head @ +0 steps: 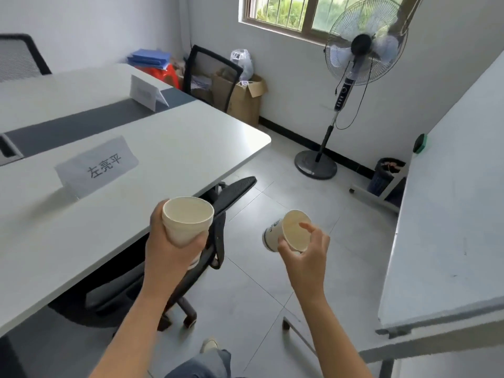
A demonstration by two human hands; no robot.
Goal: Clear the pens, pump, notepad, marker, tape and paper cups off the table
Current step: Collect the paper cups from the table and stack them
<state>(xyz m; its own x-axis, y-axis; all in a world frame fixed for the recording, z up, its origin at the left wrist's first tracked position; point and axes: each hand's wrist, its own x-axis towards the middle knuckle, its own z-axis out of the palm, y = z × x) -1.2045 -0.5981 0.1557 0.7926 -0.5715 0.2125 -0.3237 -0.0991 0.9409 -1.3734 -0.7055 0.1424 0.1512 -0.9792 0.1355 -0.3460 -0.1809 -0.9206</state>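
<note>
My left hand [169, 244] grips a white paper cup [186, 219] upright, just off the near edge of the white table [152, 148]. My right hand [308, 249] pinches the rim of a second paper cup [289, 231], white with blue print, tilted on its side with its mouth toward me, over the grey floor. Both cups look empty. No pens, pump, notepad, marker or tape are in sight on the table.
Two paper name cards [98, 165] [146, 92] stand on the table. A black office chair [218, 214] is tucked under its edge. A standing fan [357, 66], a dark waste bin [386, 174], cardboard boxes [240, 96] and a whiteboard [447, 214] at right surround the open floor.
</note>
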